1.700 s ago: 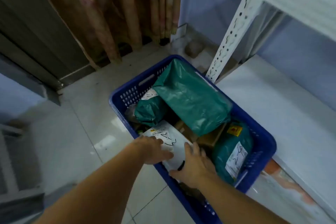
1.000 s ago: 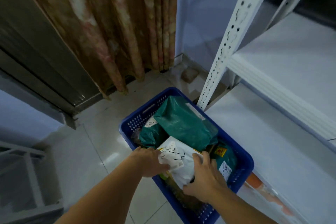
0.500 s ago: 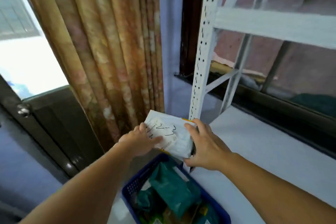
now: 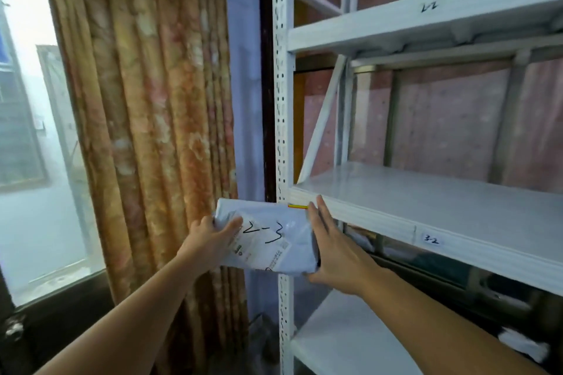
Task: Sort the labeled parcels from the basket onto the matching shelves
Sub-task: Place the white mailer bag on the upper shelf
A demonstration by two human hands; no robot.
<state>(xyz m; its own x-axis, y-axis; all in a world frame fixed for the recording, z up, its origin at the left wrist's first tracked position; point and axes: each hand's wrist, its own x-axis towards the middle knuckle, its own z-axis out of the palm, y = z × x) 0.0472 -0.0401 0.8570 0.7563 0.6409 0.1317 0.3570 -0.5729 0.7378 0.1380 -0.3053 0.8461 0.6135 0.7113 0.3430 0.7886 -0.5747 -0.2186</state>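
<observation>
Item: white parcel (image 4: 268, 240), soft plastic mailer, flat, held in the air in front of the white perforated upright (image 4: 281, 100) of the shelving unit, at the near left corner of the middle shelf (image 4: 426, 201). Handwritten mark "2-3" in black on its facing side, over a printed shipping label. A thin yellow and red strip shows at its upper right corner, just beside the shelf's front edge.

Left hand (image 4: 210, 240): grasps the parcel's left end, thumb curled over the front face, fingers behind it and out of sight.

Right hand (image 4: 338, 256): grasps the parcel's right end, fingers extended upward along its edge, thumb under the lower right corner. The fingertips (image 4: 320, 202) reach the front lip of the middle shelf; contact with the lip cannot be told.

Shelving: white metal, three levels visible. Upper shelf (image 4: 426, 21) bears a handwritten tag "2-2" (image 4: 429, 6) on its front edge. The middle shelf bears a small tag "3-2" (image 4: 431, 240) on its front edge, to the right of the parcel. Lower shelf (image 4: 335, 344) sits near the bottom; a white object (image 4: 524, 344), blurred, lies at its right side.

Surroundings: patterned orange-brown curtain (image 4: 146, 116) left of the upright; bright window (image 4: 33, 131) at far left; reddish wall behind the shelves.
</observation>
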